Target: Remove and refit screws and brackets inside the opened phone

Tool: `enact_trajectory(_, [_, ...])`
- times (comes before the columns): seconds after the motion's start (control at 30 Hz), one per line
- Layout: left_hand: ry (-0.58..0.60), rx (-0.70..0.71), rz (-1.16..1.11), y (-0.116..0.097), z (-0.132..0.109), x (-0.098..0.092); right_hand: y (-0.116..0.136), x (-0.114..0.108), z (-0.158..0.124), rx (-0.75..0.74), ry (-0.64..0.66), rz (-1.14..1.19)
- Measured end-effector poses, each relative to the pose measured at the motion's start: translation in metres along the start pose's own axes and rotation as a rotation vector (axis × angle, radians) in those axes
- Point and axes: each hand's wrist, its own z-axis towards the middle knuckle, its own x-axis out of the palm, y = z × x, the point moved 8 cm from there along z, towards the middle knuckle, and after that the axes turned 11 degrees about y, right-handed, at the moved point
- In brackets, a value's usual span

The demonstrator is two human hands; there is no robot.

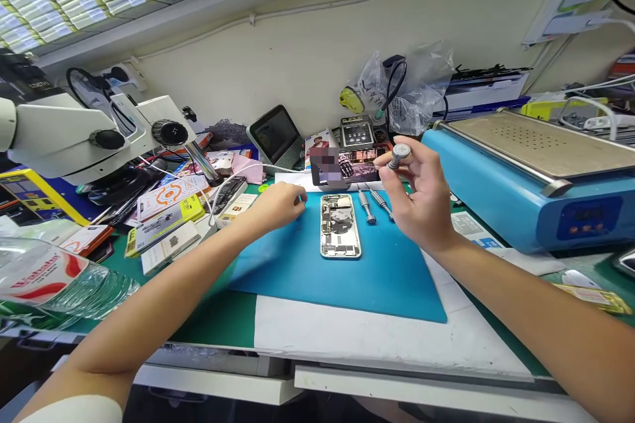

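Observation:
An opened smartphone [340, 228], its inner boards and parts bare, lies on the blue mat [297, 277]. To its right are two small screwdrivers, one [366, 205] beside the other [381, 203]. My right hand [421, 195] is raised above the mat's right side, its fingers closed round another screwdriver [399, 154] whose round cap faces me. Left of the phone, my left hand [284, 203] hovers low over the mat with curled fingers. Whatever its fingertips may hold is hidden. A propped-up phone [364, 165] with a lit screen stands behind the opened one.
A blue heating plate machine [520, 178] stands at the right. On the left are a microscope [89, 139], stacked small boxes [166, 225] and a lying water bottle [59, 284]. A small display [278, 135] and a clear plastic bag [417, 92] are at the back wall.

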Motion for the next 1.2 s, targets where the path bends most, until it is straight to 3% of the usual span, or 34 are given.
enact_trajectory(0.1, [-0.055,0.097,-0.168,-0.008,-0.015,-0.001,0.002,0.003,0.000,-0.009,0.031,-0.018])
enact_trajectory(0.23, [-0.103,0.217,-0.409,-0.021,-0.027,0.014,0.010,0.010,0.001,-0.036,0.129,-0.076])
enact_trajectory(0.43, [-0.206,0.372,-0.692,-0.031,-0.022,0.027,0.024,0.038,-0.008,-0.146,0.409,-0.135])
enact_trajectory(0.6, [-0.251,0.449,-0.849,-0.029,-0.020,0.028,0.023,0.056,-0.020,-0.151,0.551,-0.199])
enact_trajectory(1.0, [-0.235,0.538,-0.975,-0.023,-0.023,0.040,0.010,0.071,-0.030,-0.044,0.692,-0.181])
enact_trajectory(1.2, [-0.224,0.532,-0.988,-0.024,-0.019,0.040,0.013,0.067,-0.028,-0.031,0.671,-0.169])
